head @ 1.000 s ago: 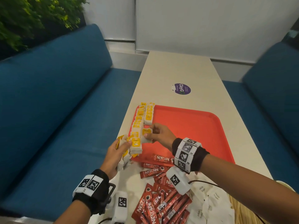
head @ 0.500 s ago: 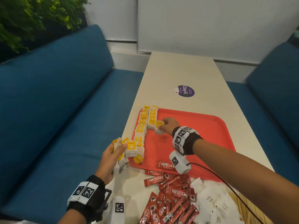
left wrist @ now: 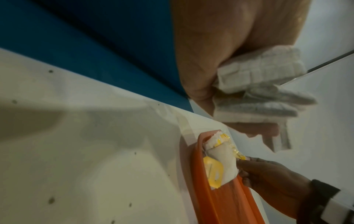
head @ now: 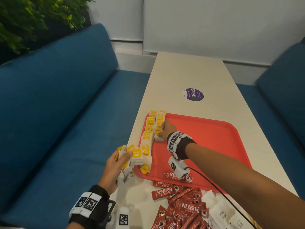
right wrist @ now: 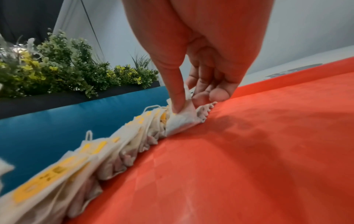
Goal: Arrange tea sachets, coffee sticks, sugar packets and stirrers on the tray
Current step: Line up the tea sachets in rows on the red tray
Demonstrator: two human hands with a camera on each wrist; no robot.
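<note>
The red tray (head: 206,146) on the bench (head: 189,71) has two rows of tea sachets (head: 147,134) along its left edge. The right hand (head: 165,129) pinches one sachet (right wrist: 182,121) down onto the second row. The left hand (head: 113,169) grips a bunch of more sachets (left wrist: 256,91). One coffee stick (head: 178,176) lies on the tray. The other coffee sticks (head: 181,207) and the sugar packets (head: 221,214) wait on the bench, too many to count. Most of the job looks left. No stirrers can be seen for sure.
</note>
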